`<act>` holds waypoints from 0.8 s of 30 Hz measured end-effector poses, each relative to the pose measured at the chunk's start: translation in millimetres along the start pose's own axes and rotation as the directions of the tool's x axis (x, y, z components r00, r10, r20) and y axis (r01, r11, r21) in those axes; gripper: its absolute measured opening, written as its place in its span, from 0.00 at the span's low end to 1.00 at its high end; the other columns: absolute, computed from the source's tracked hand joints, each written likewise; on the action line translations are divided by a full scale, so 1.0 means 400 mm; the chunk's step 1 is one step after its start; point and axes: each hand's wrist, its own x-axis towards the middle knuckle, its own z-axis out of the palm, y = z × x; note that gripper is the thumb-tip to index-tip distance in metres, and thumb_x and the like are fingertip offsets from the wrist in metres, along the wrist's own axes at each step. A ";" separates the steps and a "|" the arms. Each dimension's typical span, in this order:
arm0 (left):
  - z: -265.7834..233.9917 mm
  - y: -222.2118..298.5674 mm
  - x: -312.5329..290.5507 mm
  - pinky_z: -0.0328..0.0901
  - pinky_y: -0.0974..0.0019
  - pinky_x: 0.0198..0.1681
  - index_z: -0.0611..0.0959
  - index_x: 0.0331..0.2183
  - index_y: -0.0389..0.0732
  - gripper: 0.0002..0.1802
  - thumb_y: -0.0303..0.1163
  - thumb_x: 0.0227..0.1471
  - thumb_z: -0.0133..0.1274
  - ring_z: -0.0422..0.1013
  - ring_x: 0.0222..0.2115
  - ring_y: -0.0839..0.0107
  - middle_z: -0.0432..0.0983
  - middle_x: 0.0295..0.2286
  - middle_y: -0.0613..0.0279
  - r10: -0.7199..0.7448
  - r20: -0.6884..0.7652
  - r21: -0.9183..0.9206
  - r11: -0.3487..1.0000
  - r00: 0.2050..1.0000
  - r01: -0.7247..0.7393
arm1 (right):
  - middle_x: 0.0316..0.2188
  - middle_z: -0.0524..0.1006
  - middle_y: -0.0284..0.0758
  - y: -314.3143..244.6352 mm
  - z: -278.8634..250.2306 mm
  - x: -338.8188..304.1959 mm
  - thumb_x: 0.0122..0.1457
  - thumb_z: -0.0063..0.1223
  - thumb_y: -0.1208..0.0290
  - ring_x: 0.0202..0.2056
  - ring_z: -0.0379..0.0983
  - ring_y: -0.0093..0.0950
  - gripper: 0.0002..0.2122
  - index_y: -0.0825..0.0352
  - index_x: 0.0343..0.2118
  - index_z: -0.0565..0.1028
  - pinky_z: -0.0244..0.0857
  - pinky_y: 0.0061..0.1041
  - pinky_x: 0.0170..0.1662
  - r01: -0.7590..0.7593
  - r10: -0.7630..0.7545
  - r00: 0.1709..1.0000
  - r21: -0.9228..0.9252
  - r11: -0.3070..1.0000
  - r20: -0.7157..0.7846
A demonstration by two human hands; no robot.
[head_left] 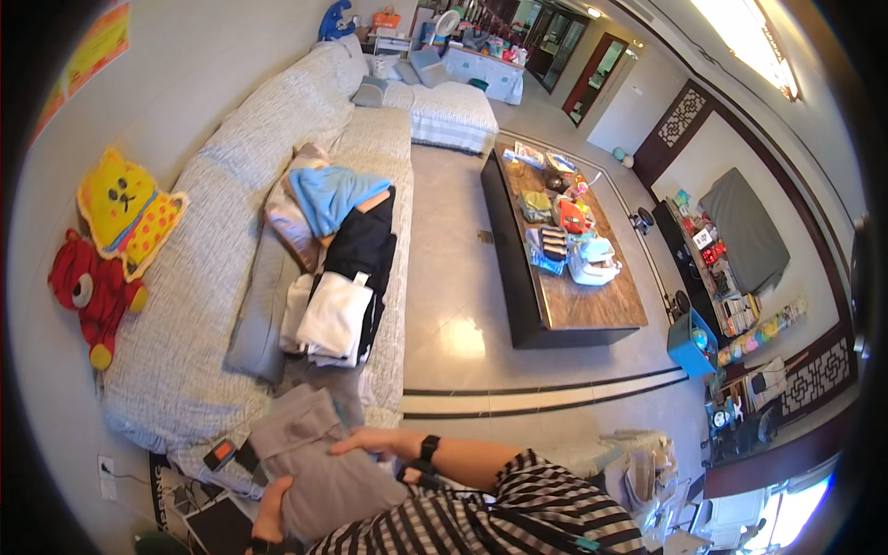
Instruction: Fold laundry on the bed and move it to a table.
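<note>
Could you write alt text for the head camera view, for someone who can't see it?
A person's left hand and right hand hold a folded gray garment by a covered sofa, where white cloth, black cloth and blue cloth lie; a cluttered wooden table stands to the right.

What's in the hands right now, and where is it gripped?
A folded grey garment: the left hand holds its left edge, toward the picture's bottom, and the right hand holds its right edge.

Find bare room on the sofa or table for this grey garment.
Sofa: the seat between the blue cloth and far cushion. Table: the near end between white item and edge. Crowded: the sofa's middle, under clothes, and the table's centre.
</note>
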 end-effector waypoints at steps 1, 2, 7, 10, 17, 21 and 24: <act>0.033 -0.008 0.004 0.70 0.63 0.41 0.75 0.45 0.31 0.29 0.44 0.48 0.50 0.74 0.38 0.63 0.76 0.39 0.53 -0.028 -0.031 -0.021 0.999 0.999 0.027 | 0.38 0.78 0.32 -0.003 -0.029 0.002 0.48 0.61 0.57 0.35 0.75 0.25 0.22 0.68 0.42 0.75 0.69 0.28 0.39 0.007 -0.009 0.999 0.043 0.999 0.049; 0.064 -0.005 0.003 0.69 0.63 0.41 0.74 0.46 0.31 0.30 0.45 0.48 0.50 0.74 0.38 0.63 0.76 0.39 0.52 -0.062 -0.065 -0.036 0.998 0.996 0.059 | 0.38 0.78 0.32 0.008 -0.061 0.013 0.48 0.61 0.57 0.35 0.75 0.25 0.22 0.68 0.42 0.75 0.69 0.28 0.39 0.023 -0.025 0.999 0.053 0.998 0.046; 0.155 -0.057 0.000 0.68 0.64 0.42 0.75 0.45 0.30 0.29 0.44 0.49 0.51 0.73 0.38 0.64 0.75 0.40 0.53 -0.062 -0.274 -0.022 0.998 0.960 0.058 | 0.34 0.79 0.34 0.040 -0.129 0.005 0.49 0.58 0.60 0.31 0.76 0.25 0.19 0.68 0.40 0.76 0.71 0.27 0.35 -0.123 0.068 0.971 0.235 0.964 0.231; 0.268 -0.029 0.002 0.70 0.63 0.42 0.72 0.48 0.31 0.30 0.45 0.50 0.48 0.74 0.38 0.63 0.75 0.41 0.52 -0.077 -0.155 -0.087 0.994 0.985 0.064 | 0.35 0.79 0.35 0.077 -0.214 0.008 0.49 0.57 0.58 0.31 0.76 0.27 0.20 0.68 0.40 0.76 0.71 0.28 0.34 -0.127 0.095 0.979 0.173 0.977 0.181; 0.368 0.030 0.021 0.68 0.65 0.42 0.74 0.47 0.32 0.26 0.42 0.52 0.48 0.74 0.38 0.65 0.76 0.40 0.54 0.030 0.020 0.026 0.999 0.999 -0.030 | 0.40 0.77 0.35 0.068 -0.254 -0.139 0.50 0.53 0.54 0.36 0.76 0.26 0.21 0.64 0.42 0.76 0.69 0.25 0.37 0.034 -0.032 0.999 0.102 0.994 -0.018; 0.365 0.011 0.094 0.68 0.64 0.42 0.74 0.46 0.31 0.26 0.41 0.50 0.50 0.74 0.37 0.64 0.76 0.39 0.52 -0.014 0.107 0.146 0.989 0.994 -0.002 | 0.40 0.77 0.34 0.112 -0.261 -0.224 0.50 0.54 0.56 0.37 0.75 0.25 0.19 0.63 0.41 0.76 0.69 0.25 0.37 0.126 -0.113 0.989 0.143 0.982 -0.101; 0.401 -0.008 0.139 0.69 0.64 0.41 0.75 0.45 0.31 0.25 0.41 0.50 0.50 0.75 0.37 0.63 0.77 0.39 0.53 -0.168 0.163 0.061 0.985 0.972 0.160 | 0.39 0.77 0.36 0.139 -0.285 -0.266 0.49 0.56 0.60 0.37 0.75 0.26 0.19 0.65 0.42 0.75 0.70 0.26 0.40 0.155 -0.126 0.986 0.348 0.925 -0.105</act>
